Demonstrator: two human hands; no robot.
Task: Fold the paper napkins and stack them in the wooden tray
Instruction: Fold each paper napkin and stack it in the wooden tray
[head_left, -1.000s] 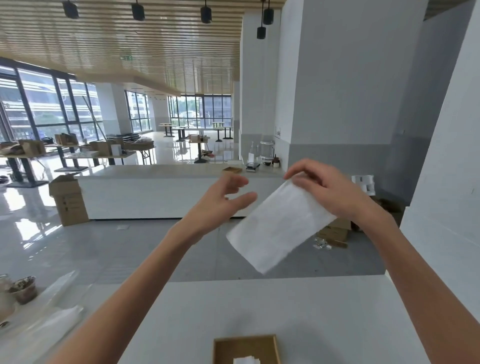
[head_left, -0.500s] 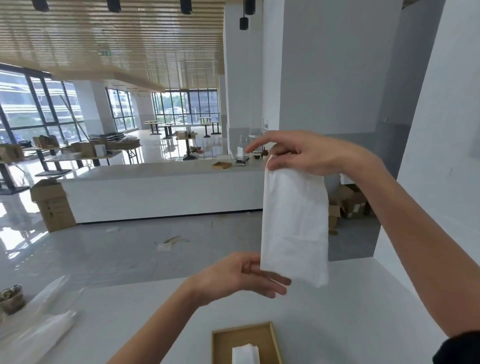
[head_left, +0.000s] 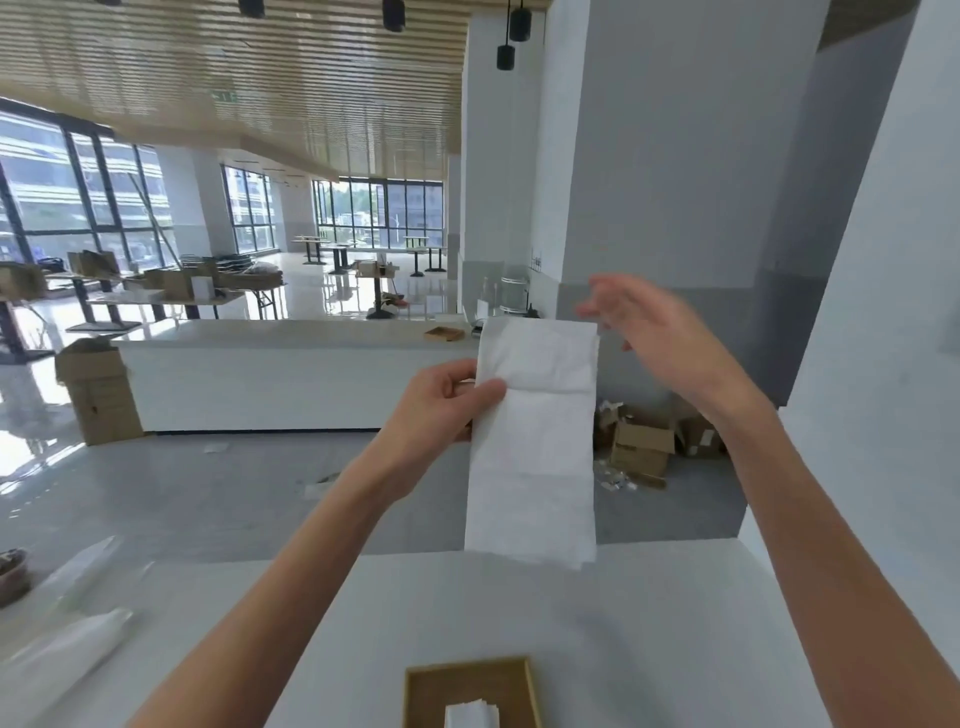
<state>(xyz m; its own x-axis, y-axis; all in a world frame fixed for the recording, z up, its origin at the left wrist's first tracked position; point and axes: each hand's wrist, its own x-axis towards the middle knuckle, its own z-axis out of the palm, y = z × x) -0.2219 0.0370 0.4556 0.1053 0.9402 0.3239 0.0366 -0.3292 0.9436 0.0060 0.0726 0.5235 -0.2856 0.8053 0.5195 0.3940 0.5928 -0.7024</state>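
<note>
At the near edge of a white tabletop (head_left: 597, 623) sits a shallow wooden tray (head_left: 470, 691), cut off by the bottom of the view. Inside it lies a small stack of folded white napkins (head_left: 471, 714), only partly visible.

On the tabletop's far left are clear plastic wrappers (head_left: 62, 654) and, at the very edge, a small dark bowl (head_left: 10, 574) whose contents are too blurred to make out.

Above the tabletop, two bare forearms reach forward. The left hand (head_left: 441, 405) pinches the left edge of a long white paper napkin (head_left: 535, 441) between thumb and fingers, at a crease about a third of the way down. The napkin hangs upright in the air in front of the person, its lower end just above the tabletop's far edge. The right hand (head_left: 660, 343) is beside the napkin's upper right corner, its grip released, fingers spread and motion-blurred; whether a fingertip touches the corner cannot be told.

Beyond is a large open hall with a glossy floor. Opened cardboard boxes (head_left: 644, 441) lie on the floor by a grey and white pillar (head_left: 649, 182). A long white counter (head_left: 291, 374) carries a small wooden tray (head_left: 444, 333), and a stack of cardboard boxes (head_left: 98, 395) stands at its left end.

No writing or label can be read anywhere; a small green ceiling sign (head_left: 224, 96) is too small to make out.
</note>
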